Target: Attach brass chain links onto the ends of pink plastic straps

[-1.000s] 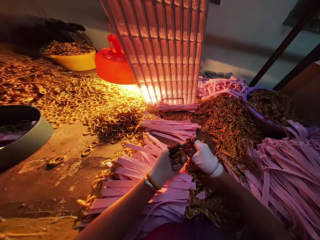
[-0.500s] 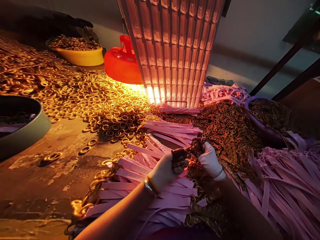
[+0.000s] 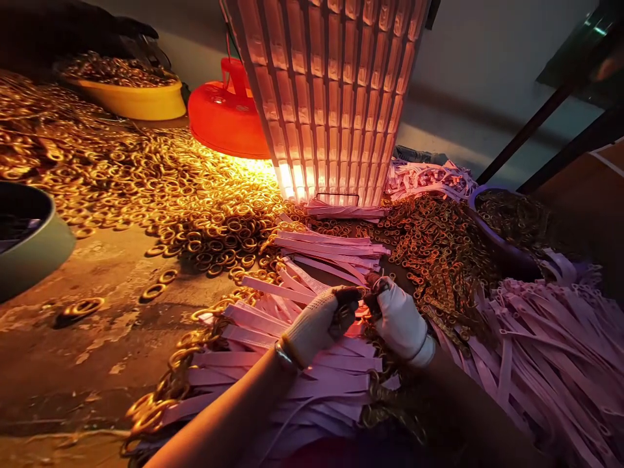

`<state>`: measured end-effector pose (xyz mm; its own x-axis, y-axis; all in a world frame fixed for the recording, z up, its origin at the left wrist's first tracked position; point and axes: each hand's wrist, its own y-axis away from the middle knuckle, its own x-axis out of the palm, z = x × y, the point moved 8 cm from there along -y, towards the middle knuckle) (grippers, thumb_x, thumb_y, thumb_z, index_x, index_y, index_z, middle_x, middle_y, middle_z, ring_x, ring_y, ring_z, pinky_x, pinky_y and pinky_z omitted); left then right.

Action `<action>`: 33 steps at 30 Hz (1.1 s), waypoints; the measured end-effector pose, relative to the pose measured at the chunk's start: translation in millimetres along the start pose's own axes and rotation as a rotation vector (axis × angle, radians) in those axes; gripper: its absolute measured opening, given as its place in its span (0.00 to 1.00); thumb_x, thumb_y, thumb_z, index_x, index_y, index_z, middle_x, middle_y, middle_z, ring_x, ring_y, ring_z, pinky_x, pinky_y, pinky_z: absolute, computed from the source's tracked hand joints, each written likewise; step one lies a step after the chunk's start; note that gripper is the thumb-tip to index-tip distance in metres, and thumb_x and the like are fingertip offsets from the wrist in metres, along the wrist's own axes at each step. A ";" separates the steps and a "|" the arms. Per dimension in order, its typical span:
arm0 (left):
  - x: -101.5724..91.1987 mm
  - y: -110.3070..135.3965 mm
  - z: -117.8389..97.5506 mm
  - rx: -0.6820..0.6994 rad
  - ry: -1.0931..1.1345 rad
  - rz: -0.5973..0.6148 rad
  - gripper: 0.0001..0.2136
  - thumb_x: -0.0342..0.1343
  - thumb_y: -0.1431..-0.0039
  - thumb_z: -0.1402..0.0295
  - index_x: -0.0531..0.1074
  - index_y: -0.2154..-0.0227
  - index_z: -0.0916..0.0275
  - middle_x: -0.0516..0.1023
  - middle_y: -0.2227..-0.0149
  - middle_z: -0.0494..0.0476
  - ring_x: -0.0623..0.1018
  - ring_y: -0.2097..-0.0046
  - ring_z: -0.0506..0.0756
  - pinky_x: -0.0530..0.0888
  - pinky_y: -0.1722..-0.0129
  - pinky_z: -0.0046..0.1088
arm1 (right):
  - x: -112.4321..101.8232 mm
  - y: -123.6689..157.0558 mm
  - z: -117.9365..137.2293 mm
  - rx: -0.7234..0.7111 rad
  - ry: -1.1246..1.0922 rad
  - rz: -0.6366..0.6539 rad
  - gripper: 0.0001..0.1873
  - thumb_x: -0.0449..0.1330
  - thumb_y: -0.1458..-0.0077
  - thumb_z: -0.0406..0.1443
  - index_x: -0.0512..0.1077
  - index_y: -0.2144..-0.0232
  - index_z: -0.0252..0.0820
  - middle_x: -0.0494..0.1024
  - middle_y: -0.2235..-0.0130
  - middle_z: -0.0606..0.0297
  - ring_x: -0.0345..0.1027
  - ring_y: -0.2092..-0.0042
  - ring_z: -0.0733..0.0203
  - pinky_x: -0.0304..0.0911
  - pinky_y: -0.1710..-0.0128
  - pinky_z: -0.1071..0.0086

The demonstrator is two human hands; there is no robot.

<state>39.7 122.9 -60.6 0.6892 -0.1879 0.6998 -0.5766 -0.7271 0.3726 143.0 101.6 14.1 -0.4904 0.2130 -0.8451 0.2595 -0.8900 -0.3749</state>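
My left hand [image 3: 322, 320], in a pale glove with dark fingertips, is closed with its fingers curled together. My right hand [image 3: 400, 318], gloved the same way, pinches close beside it, so the fingertips nearly meet. Whatever sits between the fingers is too small and dark to make out. Beneath the hands lies a layered pile of pink straps [image 3: 287, 377], with gold rings [image 3: 156, 416] along its left ends. Beyond the fingers is another bundle of pink straps [image 3: 331, 247]. A heap of small metal clasps [image 3: 443, 253] spreads right of my right hand.
A large heap of gold rings [image 3: 209, 214] covers the left, under a glowing red lamp [image 3: 227, 123]. A ribbed translucent panel [image 3: 331, 104] stands upright behind. Around lie a yellow basin [image 3: 141, 101], a green tub [image 3: 39, 260], a purple basin [image 3: 492, 227] and loose pink straps [image 3: 550, 351].
The view has shifted slightly, so the surroundings sit further left. My hands have drawn closer together, and the right hand has turned to show more of its back.
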 end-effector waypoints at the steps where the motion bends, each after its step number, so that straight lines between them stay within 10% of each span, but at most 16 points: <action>1: -1.6 -1.5 1.9 -0.036 0.024 -0.001 0.11 0.59 0.43 0.68 0.65 0.78 0.63 0.59 0.85 0.43 0.54 0.87 0.42 0.50 0.89 0.17 | 1.5 2.0 7.8 -0.061 0.185 0.017 0.18 0.52 0.38 0.28 0.69 0.48 0.36 0.74 0.51 0.48 0.67 0.55 0.51 0.66 0.54 0.58; 10: -3.8 -3.4 5.9 -0.046 0.011 -0.062 0.09 0.55 0.41 0.68 0.67 0.76 0.64 0.66 0.84 0.47 0.58 0.87 0.43 0.52 0.89 0.17 | 8.6 -0.4 13.5 -0.120 0.552 0.187 0.07 0.54 0.43 0.27 0.72 0.66 0.37 0.74 0.64 0.52 0.64 0.65 0.54 0.57 0.68 0.64; 19: 11.0 8.2 0.0 0.214 -0.245 0.037 0.11 0.66 0.51 0.64 0.70 0.76 0.64 0.68 0.82 0.48 0.66 0.83 0.46 0.62 0.84 0.20 | -5.4 -0.6 -1.1 0.107 0.145 0.278 0.06 0.56 0.45 0.31 0.73 0.69 0.40 0.78 0.67 0.60 0.69 0.66 0.59 0.54 0.67 0.70; 23: 5.9 2.5 5.9 0.148 -0.132 0.019 0.13 0.64 0.52 0.65 0.65 0.79 0.62 0.61 0.85 0.45 0.60 0.85 0.44 0.56 0.86 0.19 | 6.0 8.8 3.9 0.089 0.247 0.208 0.05 0.61 0.50 0.34 0.74 0.70 0.37 0.79 0.66 0.54 0.70 0.64 0.55 0.54 0.67 0.68; 27: 0.4 -1.9 3.7 0.127 -0.179 -0.017 0.12 0.61 0.48 0.65 0.65 0.79 0.62 0.58 0.86 0.44 0.56 0.86 0.44 0.52 0.88 0.19 | 19.6 15.9 -11.1 0.225 -0.117 0.227 0.07 0.59 0.41 0.36 0.75 0.68 0.40 0.78 0.71 0.62 0.68 0.69 0.60 0.56 0.70 0.71; 33: -3.4 -8.6 -38.2 0.180 -0.330 -0.146 0.05 0.57 0.44 0.68 0.71 0.69 0.65 0.61 0.84 0.46 0.58 0.85 0.44 0.50 0.87 0.16 | -5.6 15.5 -34.7 0.289 -0.125 0.100 0.09 0.57 0.39 0.34 0.76 0.59 0.40 0.81 0.66 0.60 0.70 0.66 0.58 0.59 0.66 0.70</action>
<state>25.6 155.1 -42.8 0.8789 -0.2547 0.4033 -0.3965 -0.8602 0.3207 178.6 100.6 -0.2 -0.5770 0.0833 -0.8125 0.0737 -0.9854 -0.1534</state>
